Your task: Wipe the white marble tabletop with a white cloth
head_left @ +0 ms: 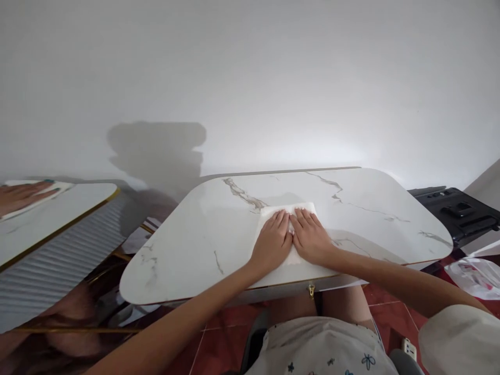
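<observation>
The left hand (273, 240) and the right hand (310, 237) both lie flat and wide open on a white cloth (287, 210). The fingers are straight and close together, and they point away from the person. The palms press down on the cloth, and neither hand grips anything. The two hands sit side by side, with the thumbs touching in the middle. The cloth lies flat on the counter (187, 245), near its middle and a little toward the near edge. The counter is white like marble, with thin grey lines and round corners. Both arms are bare and reach forward from the near side, and the wrists cross the near edge of the counter. A small gold catch (311, 289) hangs under that edge. Far to the left, another person's hand (21, 196) rests flat on a second counter (58, 219). On the right, a black case (457, 211) sits past the counter, with a plastic bag (476, 276) on the red floor (230, 344) near it.
</observation>
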A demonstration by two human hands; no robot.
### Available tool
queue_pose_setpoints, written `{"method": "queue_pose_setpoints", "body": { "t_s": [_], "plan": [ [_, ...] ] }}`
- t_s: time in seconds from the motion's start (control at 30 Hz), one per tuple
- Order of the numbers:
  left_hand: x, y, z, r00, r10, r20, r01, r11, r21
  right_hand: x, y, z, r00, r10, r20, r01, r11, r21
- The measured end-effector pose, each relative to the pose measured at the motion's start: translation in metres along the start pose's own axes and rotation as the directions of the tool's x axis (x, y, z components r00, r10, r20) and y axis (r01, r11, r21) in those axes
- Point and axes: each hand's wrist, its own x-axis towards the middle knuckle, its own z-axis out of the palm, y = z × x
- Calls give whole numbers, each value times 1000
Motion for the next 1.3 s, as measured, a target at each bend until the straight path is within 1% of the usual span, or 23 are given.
{"method": "queue_pose_setpoints", "body": {
  "t_s": [0.1, 0.2, 0.3, 0.4, 0.47, 0.53, 0.67, 0.77, 0.87, 0.93, 1.03, 1.17, 1.3],
  "plan": [
    [-24, 21, -4, 999, -51, 15, 52, 998, -42, -25, -5, -9, 999, -31, -8, 31, 999, 18],
    [-34, 44, -1, 998, -51, 28, 53, 994, -93, -47, 4, -16, 999, -46, -4, 46, 999, 22],
    [-27, 63, 8, 998, -33, 46, 39, 990, -138, -62, 25, -21, 999, -43, 8, 43, 999, 16],
    [-2, 74, 21, 999, 1, 53, 8, 986, -168, -61, 55, -21, 999, -28, 29, 28, 1000, 4],
    [23, 75, 29, 998, 10, 59, 0, 986, -164, -49, 75, -18, 999, -13, 39, 13, 1000, -9],
    [50, 70, 37, 998, -7, 69, 16, 989, -144, -30, 92, -14, 999, 5, 48, -4, 1000, -26],
    [99, 49, 50, 999, -35, 33, 37, 997, -72, 19, 115, -3, 997, 12, 72, -9, 999, -50],
    [126, 25, 60, 999, -45, -25, 45, 999, -21, 56, 127, 6, 997, -18, 77, 21, 999, -46],
    [148, 0, 68, 995, -74, -67, 74, 997, -7, 90, 136, 16, 996, -47, 80, 49, 998, -27],
    [163, -14, 71, 993, -99, -67, 99, 995, -2, 109, 142, 23, 995, -48, 87, 49, 999, -10],
    [184, -28, 73, 993, -115, -29, 116, 993, 38, 134, 154, 34, 996, -49, 79, 48, 999, 17],
    [209, -34, 75, 990, -140, 35, 136, 986, 97, 158, 178, 48, 996, -52, 67, 49, 998, 44],
    [231, -23, 81, 987, -154, 51, 149, 984, 101, 164, 204, 49, 997, -26, 69, 23, 999, 36]
  ]
}}
